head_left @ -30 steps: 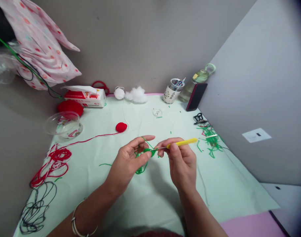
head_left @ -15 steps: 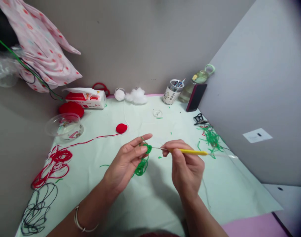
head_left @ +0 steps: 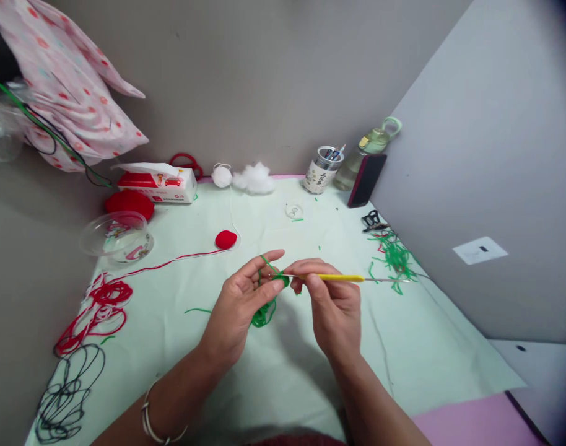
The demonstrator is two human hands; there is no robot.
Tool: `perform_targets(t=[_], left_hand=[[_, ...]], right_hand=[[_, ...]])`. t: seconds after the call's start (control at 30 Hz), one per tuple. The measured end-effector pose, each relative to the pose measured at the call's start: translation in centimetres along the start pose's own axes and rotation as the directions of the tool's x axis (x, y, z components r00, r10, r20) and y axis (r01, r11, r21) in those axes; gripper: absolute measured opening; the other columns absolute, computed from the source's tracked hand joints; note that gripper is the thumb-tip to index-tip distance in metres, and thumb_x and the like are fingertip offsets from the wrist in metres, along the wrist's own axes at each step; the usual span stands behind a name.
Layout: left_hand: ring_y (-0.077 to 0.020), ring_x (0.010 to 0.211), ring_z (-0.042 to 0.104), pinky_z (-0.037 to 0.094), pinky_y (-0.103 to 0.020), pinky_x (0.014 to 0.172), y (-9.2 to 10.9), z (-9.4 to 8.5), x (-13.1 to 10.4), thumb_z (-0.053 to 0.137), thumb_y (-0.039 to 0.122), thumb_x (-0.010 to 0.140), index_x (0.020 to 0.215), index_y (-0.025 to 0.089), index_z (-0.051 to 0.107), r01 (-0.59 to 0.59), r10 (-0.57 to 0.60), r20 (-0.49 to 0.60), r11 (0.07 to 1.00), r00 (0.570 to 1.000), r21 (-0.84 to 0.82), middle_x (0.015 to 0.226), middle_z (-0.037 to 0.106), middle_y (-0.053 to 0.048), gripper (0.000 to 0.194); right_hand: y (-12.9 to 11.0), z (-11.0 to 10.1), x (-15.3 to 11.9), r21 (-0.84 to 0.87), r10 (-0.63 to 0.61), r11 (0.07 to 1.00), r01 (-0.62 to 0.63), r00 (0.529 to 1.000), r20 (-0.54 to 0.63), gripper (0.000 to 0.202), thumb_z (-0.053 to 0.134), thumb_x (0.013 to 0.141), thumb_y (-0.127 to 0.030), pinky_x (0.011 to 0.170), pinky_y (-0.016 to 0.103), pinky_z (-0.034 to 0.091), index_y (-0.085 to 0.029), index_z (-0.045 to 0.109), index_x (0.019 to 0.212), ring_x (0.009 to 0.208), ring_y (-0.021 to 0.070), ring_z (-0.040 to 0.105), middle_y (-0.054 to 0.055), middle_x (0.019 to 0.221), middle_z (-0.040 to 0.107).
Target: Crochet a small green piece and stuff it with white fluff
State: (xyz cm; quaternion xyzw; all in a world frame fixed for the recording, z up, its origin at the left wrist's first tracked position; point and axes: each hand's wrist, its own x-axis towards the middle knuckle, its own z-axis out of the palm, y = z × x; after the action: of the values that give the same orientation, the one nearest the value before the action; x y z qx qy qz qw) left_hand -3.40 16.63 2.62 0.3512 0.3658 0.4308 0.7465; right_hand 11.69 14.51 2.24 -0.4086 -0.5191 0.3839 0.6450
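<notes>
Between its thumb and fingers my left hand (head_left: 234,303) pinches a small green crochet piece (head_left: 283,280), with green yarn running up over the raised index finger. My right hand (head_left: 336,303) grips the yellow handle of a crochet hook (head_left: 341,278), pen-like. The hook's thin metal tip reaches past the crochet piece, among the left fingers; whether it passes through a stitch I cannot tell. Its other metal end points right. Below the left hand lies a loose bundle of green yarn (head_left: 263,314), partly covered by the fingers.
A red ball (head_left: 226,240) trails yarn to red-and-white strands (head_left: 111,294); black cord (head_left: 62,396) lies nearer. Behind are a tissue pack (head_left: 160,184), white stuffing (head_left: 254,179), a pen can (head_left: 322,170), a bottle (head_left: 357,161) and a phone (head_left: 366,181). Green scraps (head_left: 397,257) lie right.
My right hand has moved left with the hook, bringing its tip past the green piece among the left fingers. The left hand stays nearly in place.
</notes>
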Motion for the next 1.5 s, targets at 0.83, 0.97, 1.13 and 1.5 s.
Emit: perform_targets(t=[0.83,0.97,1.13,1.5], left_hand=[[-0.0197,0.1,0.062,0.044,-0.031,0.092,0.7,0.2,-0.2,0.076,0.027,0.086,0.121,0.029,0.078,0.047,-0.039,0.13,0.997,0.991,-0.057,0.096,0.07,-0.003,0.035],[-0.0154,0.083,0.057,0.044,-0.028,0.075,0.5,0.0,-0.1,0.079,0.032,0.086,0.12,0.03,0.078,0.018,-0.019,0.042,1.0,0.999,0.022,0.09,0.063,-0.001,0.034],[-0.0156,0.081,0.057,0.043,-0.028,0.069,0.7,-0.3,-0.1,0.079,0.032,0.086,0.118,0.031,0.079,-0.006,0.006,0.008,0.998,1.0,0.067,0.091,0.06,0.0,0.032],[-0.0159,0.084,0.056,0.045,-0.029,0.081,0.1,1.0,-0.6,0.081,0.019,0.082,0.12,0.031,0.078,-0.172,0.219,-0.194,0.957,0.956,0.235,0.09,0.065,0.0,0.04]], right_hand=[[0.0,0.1,-0.2,-0.018,0.088,0.996,-0.089,0.995,-0.052,0.017,0.066,0.099,-0.035,0.069,0.031,0.053,-0.024,0.079,0.096,0.075,0.0157,0.063,0.003,0.088,0.074],[-0.1,0.0,0.2,0.121,0.145,0.984,-0.133,0.985,-0.098,0.019,0.065,0.1,-0.036,0.065,0.028,0.053,-0.024,0.077,0.093,0.069,0.0135,0.064,0.002,0.086,0.074],[-0.6,0.1,0.4,0.09,0.127,0.989,-0.118,0.987,-0.097,0.024,0.059,0.102,-0.037,0.062,0.03,0.056,-0.021,0.072,0.091,0.064,0.0147,0.065,0.004,0.083,0.075],[0.2,0.1,-1.3,-0.618,-0.448,0.61,0.497,0.859,0.248,0.034,0.057,0.097,-0.008,0.073,0.035,0.06,-0.027,0.071,0.122,0.087,0.0216,0.073,0.008,0.101,0.079]])
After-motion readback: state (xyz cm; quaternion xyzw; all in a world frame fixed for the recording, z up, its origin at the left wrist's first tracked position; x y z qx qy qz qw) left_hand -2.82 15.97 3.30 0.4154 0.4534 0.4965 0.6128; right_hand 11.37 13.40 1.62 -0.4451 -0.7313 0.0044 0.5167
